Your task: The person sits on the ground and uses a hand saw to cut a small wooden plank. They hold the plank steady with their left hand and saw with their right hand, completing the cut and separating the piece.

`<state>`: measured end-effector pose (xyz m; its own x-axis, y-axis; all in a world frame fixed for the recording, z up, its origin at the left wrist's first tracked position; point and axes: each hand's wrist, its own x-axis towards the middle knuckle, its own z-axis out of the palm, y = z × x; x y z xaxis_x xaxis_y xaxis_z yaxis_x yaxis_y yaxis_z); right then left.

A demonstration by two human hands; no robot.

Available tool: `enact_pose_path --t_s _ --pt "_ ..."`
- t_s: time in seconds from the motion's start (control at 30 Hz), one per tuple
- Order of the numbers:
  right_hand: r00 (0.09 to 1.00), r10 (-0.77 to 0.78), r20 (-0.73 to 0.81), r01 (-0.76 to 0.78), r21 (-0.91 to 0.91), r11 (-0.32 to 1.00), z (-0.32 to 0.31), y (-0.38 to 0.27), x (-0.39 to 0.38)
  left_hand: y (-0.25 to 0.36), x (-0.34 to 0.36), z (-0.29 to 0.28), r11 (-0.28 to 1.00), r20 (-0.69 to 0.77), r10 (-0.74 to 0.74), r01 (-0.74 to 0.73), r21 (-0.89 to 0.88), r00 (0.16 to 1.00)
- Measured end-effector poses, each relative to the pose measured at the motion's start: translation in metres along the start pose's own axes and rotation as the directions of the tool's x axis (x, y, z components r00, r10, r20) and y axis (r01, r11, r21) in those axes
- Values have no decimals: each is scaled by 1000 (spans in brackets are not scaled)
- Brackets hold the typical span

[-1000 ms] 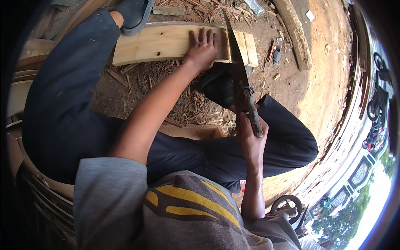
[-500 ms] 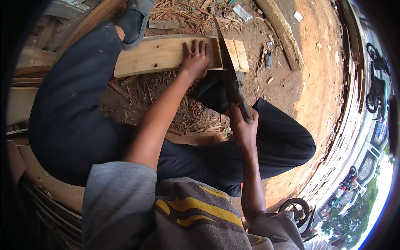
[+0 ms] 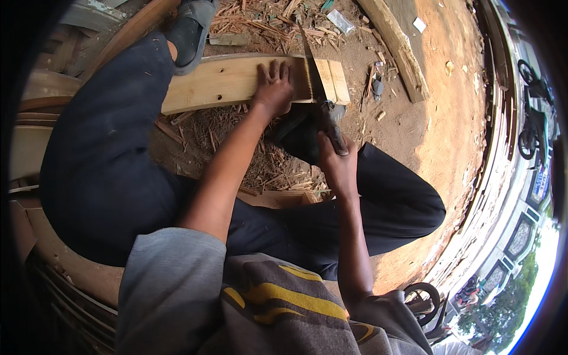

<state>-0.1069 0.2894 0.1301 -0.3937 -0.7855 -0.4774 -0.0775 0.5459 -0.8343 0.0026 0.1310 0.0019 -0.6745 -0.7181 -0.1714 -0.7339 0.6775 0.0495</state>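
Observation:
A pale wooden board (image 3: 201, 83) with two small holes lies across in front of me, its left part by my sandalled left foot (image 3: 190, 41). Flat on its top, fingers spread, my left hand (image 3: 275, 89) presses the board near the cut. My right hand (image 3: 338, 163) is wrapped round the dark handle of a handsaw (image 3: 313, 68). The saw's blade crosses the board near its right end, pointing away from me. A pale cut line shows just left of the blade. Under that end is my dark right shoe (image 3: 299, 136), partly hidden.
Wood chips and splinters (image 3: 266, 26) litter the dirt around the board. A rough timber beam (image 3: 393, 50) lies at the far right, with a clear plastic packet (image 3: 340, 22) to its left. More planks (image 3: 44, 124) are stacked at my left. Motorbikes (image 3: 532, 130) stand beyond the right edge.
My right hand has pushed the saw forward, away from me, so its handle is closer to the board. My left hand stays on the board.

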Motion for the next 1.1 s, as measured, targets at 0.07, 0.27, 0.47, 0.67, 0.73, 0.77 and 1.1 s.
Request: enact_pose_path --t_s 0.07,0.27,0.47,0.67,0.73,0.77,1.1 --pt "998 54 -13 -54 40 998 -2 -4 -25 -2 -1 4 1000 20 4 -4 2 1000" --pt "999 34 -41 -31 72 997 -17 12 -45 1 -2 8 999 -15 6 -5 44 1000" --pt "996 84 -1 -84 126 988 -7 6 -22 0 -7 11 1000 -21 -4 5 22 1000" --pt "996 85 14 -86 114 990 -21 -2 -35 2 -7 6 1000 -1 -4 4 15 1000" --pt "999 53 -15 -52 32 998 -10 -7 -18 0 -4 5 1000 13 -9 9 -10 1000" --pt "1000 20 -19 -19 27 999 -6 -3 -14 0 -3 1 1000 34 -4 5 -26 999" --pt "999 16 -44 -17 -14 1000 -3 -6 -17 1 -6 -1 1000 62 -6 8 -23 998"
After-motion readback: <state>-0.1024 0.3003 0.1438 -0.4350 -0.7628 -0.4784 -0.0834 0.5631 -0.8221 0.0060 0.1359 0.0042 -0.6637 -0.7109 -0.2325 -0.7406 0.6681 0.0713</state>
